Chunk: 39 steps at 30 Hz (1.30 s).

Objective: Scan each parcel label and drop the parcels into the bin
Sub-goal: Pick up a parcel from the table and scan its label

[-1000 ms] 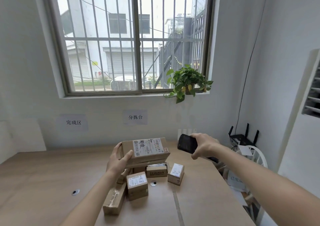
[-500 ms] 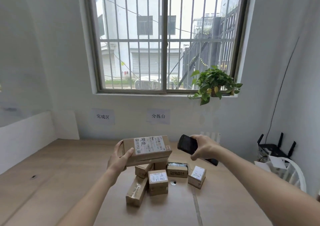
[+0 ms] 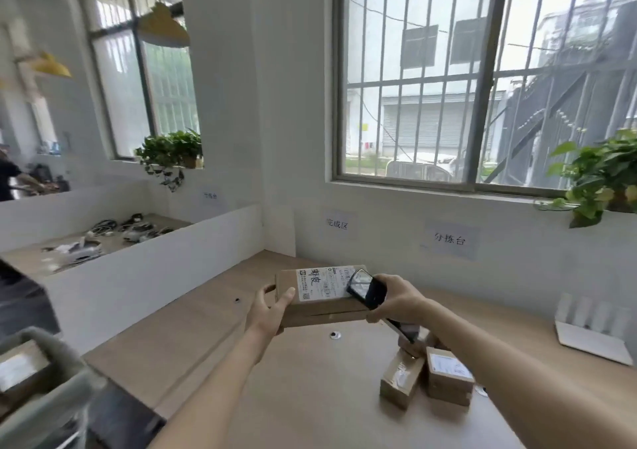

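A: Where is the parcel at this moment?

B: The flat cardboard parcel [image 3: 320, 298] sits in the middle of the frame, held up above the wooden table [image 3: 310, 390]. The left hand [image 3: 267, 312] grips its left end, thumb on the top face and fingers curled underneath. Its white label [image 3: 319, 283] faces upward.

A: And the other hand?

B: The right hand [image 3: 401, 298] has its fingers wrapped around a black scanner [image 3: 367, 288], whose front end overlaps the right edge of the label.

A: Any more parcels?

B: A small cluster of parcels [image 3: 427, 373] lies on the table at the lower right of the frame, partly hidden behind the right forearm. One bears a pale label on top.

A: What else shows?

B: A grey bin [image 3: 41, 390] at the lower left corner with a labelled box inside, a barred window [image 3: 482, 80] at the upper right, a leafy plant [image 3: 599, 176] on the sill at the right edge, and two paper signs [image 3: 450, 240] on the wall below the window.
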### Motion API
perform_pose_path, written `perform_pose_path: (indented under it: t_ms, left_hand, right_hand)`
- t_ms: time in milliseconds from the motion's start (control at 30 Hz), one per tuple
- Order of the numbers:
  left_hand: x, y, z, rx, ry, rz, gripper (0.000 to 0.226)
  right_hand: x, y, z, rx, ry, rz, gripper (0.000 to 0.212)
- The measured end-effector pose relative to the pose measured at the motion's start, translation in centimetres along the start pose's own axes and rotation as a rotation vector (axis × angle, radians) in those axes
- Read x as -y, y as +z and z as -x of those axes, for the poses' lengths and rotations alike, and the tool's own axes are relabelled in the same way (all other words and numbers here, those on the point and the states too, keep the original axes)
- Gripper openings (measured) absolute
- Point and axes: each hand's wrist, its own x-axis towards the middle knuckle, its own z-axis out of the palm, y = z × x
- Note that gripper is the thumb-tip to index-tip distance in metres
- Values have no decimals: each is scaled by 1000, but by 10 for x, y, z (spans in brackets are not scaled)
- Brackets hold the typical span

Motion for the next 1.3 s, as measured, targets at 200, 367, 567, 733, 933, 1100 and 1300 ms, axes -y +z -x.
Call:
perform_pose_path:
  t_ms: [200,367,567,733,933,1100,1300]
  left_hand:
    - [17,-132,13,-124,-56,105,48]
    - [36,-234,30,-224,-48,58,55]
    - [55,-335,39,-402,-71,79,50]
    - [73,-412,27,-532,-93,-17,62]
    - [100,-512,-20,-681,-166,-76,88]
    - [109,-560,-58,-774,-208,-147,70]
    - [147,-599,-96,-832,-291,-71,64]
  right_hand:
    - [100,82,-33,129,-137,-36,40]
    - [181,155,-58,230,-257,-32,41]
    - [275,241,-90,357,-399,-34,40]
    - [346,316,-130,470,-517,-38,50]
    - [430,399,-192,582,-628,-71,54]
    - [481,453,-241,616,-695,-64,51]
    - [512,523,-283,704,-711,14,54]
